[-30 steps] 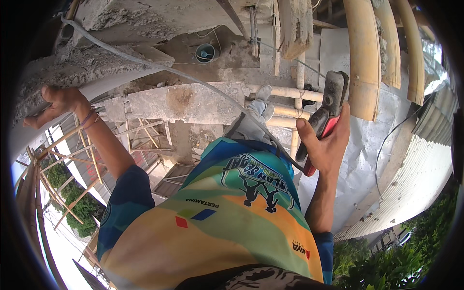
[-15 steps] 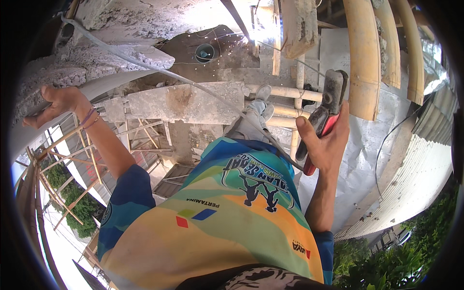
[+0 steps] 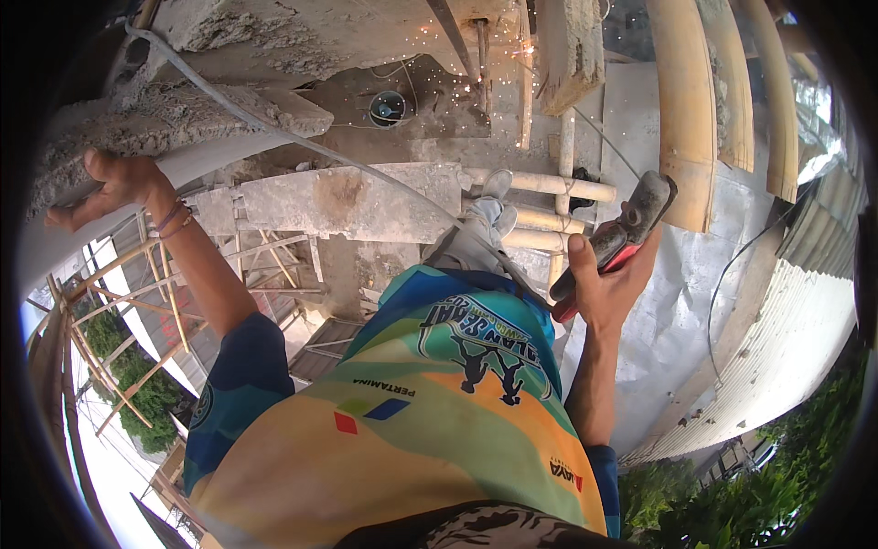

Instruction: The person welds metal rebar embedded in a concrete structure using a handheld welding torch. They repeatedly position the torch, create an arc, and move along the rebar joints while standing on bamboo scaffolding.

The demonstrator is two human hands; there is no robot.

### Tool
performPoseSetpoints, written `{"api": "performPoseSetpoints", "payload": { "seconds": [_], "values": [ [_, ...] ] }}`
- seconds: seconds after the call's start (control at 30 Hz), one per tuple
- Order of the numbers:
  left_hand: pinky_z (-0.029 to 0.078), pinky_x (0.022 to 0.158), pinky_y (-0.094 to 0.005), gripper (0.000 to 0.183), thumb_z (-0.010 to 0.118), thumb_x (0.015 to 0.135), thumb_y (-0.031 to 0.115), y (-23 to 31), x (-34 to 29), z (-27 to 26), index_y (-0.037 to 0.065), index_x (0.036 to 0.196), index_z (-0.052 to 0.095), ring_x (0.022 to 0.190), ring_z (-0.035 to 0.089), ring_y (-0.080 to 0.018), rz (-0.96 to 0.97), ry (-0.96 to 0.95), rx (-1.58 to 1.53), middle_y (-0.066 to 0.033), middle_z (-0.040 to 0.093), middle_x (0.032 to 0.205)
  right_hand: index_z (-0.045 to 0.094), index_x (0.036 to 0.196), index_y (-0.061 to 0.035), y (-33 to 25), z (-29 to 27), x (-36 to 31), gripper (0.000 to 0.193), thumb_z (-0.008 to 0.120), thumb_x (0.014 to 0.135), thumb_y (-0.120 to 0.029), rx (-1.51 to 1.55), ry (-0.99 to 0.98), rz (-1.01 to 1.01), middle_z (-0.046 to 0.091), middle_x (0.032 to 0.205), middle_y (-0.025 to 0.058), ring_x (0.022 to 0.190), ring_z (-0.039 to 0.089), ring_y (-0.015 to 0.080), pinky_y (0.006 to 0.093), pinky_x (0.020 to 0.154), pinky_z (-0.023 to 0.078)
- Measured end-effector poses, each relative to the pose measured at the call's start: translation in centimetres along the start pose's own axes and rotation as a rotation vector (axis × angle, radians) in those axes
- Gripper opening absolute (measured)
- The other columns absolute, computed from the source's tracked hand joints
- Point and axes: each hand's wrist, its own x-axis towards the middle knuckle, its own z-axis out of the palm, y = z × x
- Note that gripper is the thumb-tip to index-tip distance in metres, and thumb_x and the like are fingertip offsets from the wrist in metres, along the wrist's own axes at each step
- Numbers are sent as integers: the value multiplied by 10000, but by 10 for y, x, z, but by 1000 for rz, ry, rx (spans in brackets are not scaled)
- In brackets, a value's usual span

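Observation:
My right hand (image 3: 611, 285) is wrapped round the red and black grip of a welding electrode holder (image 3: 647, 203). A thin electrode (image 3: 605, 140) runs from its jaws, up and to the left, toward a dark steel bar (image 3: 450, 35). Orange sparks scatter around the bar's lower end; the exact contact point is hard to make out. At the left, my left hand (image 3: 123, 183) lies against the edge of a rough concrete ledge (image 3: 197, 114), thumb and fingers apart, with nothing held. A grey cable (image 3: 315, 149) crosses in front of my body.
Bamboo poles (image 3: 684, 119) hang at the upper right beside a wooden post (image 3: 572, 55). A dark bucket (image 3: 387, 108) stands below. My feet are near a dusty plank (image 3: 366, 197) and horizontal bamboo (image 3: 540, 220). Corrugated roofing (image 3: 768, 339) curves along the right.
The bright welding glare has gone, leaving scattered sparks. My right hand and the electrode holder have shifted slightly lower, and the holder has tilted further right. My left hand stays almost still.

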Motion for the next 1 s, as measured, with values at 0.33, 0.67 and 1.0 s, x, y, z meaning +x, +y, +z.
{"api": "performPoseSetpoints", "payload": {
  "seconds": [0.33,0.67,1.0],
  "values": [
    [163,1183,-552,816,734,778,322,-1,-4,-2,5,1372,272,1391,191,-381,-14,-9,41,-296,211,1447,457,1271,20,35,12,-52,803,877,735,-405,-3,78,16,552,896,39,776,554,123,267,737,461],
    [212,1116,-508,693,628,724,104,-11,0,-3,-22,1302,266,1219,281,-318,131,-67,160,-226,270,1299,484,1214,4,33,23,-56,739,872,725,-392,20,66,-32,549,909,40,786,550,132,282,739,468],
    [215,1123,-506,671,624,705,88,-8,9,2,10,1286,296,1253,305,-333,296,-70,187,-213,304,1311,483,1181,13,24,29,-66,781,886,671,-421,-71,39,-4,592,876,82,778,564,183,332,717,485]
  ]
}}
